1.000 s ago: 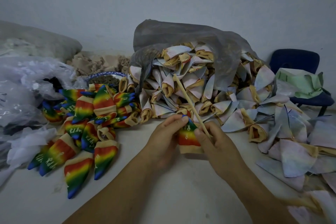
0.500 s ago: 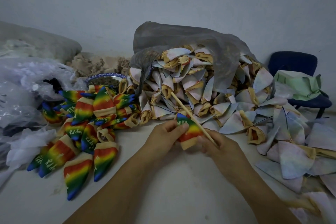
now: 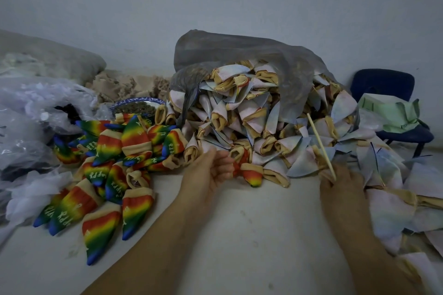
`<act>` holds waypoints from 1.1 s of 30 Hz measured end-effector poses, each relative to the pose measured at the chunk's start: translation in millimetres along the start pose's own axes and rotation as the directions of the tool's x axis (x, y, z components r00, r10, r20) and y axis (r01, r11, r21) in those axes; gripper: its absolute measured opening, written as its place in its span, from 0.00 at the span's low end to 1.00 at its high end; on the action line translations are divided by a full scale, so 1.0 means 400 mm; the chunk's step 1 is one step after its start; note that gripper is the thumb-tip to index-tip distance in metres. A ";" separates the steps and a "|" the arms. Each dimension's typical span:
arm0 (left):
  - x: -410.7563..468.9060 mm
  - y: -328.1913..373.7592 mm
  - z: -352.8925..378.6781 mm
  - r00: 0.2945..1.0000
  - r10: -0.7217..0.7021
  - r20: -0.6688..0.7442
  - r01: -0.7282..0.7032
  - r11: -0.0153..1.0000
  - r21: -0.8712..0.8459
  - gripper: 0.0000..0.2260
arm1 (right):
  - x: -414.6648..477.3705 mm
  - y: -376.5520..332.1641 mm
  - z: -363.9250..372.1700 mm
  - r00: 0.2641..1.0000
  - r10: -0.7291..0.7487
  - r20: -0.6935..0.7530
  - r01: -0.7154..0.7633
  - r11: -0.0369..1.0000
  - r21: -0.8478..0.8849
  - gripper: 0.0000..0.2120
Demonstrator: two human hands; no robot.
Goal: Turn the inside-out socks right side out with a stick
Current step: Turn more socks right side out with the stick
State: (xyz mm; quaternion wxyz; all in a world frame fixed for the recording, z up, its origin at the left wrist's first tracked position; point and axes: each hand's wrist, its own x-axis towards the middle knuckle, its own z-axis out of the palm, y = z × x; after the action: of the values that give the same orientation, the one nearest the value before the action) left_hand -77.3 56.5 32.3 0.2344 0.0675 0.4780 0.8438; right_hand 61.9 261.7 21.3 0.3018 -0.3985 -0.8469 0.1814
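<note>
My left hand [image 3: 208, 172] is curled, its fingertips pinching a rainbow sock [image 3: 251, 175] that hangs just above the white table [image 3: 251, 235]. Far to the right, my right hand [image 3: 342, 189] grips a thin wooden stick [image 3: 320, 141] that slants up and to the left. Its fingers lie against pale inside-out socks at the edge of a big heap [image 3: 239, 115]. A pile of rainbow socks [image 3: 115, 151], right side out, lies on the left of the table.
A grey plastic bag [image 3: 239, 50] covers the back of the heap. Clear plastic bags [image 3: 36, 108] crowd the left edge. A patterned bowl [image 3: 136, 106] stands behind the rainbow pile. A blue chair [image 3: 383, 81] with green cloth [image 3: 393, 112] is at the right.
My hands have come apart. The right hand carried the stick out of the rainbow sock and over to the pale socks on the right. The left hand kept the rainbow sock.
</note>
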 end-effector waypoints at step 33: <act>-0.021 -0.049 0.007 0.959 0.166 0.230 -0.281 0.663 0.693 0.12 | -0.065 -0.105 0.051 0.862 -0.408 0.302 0.379 0.913 0.151 0.15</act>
State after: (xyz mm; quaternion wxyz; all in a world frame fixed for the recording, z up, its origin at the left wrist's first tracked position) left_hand -62.6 63.4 18.3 0.1181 0.2740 0.7392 0.6038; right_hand 37.8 214.2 19.5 0.2045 -0.1680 -0.9399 0.2159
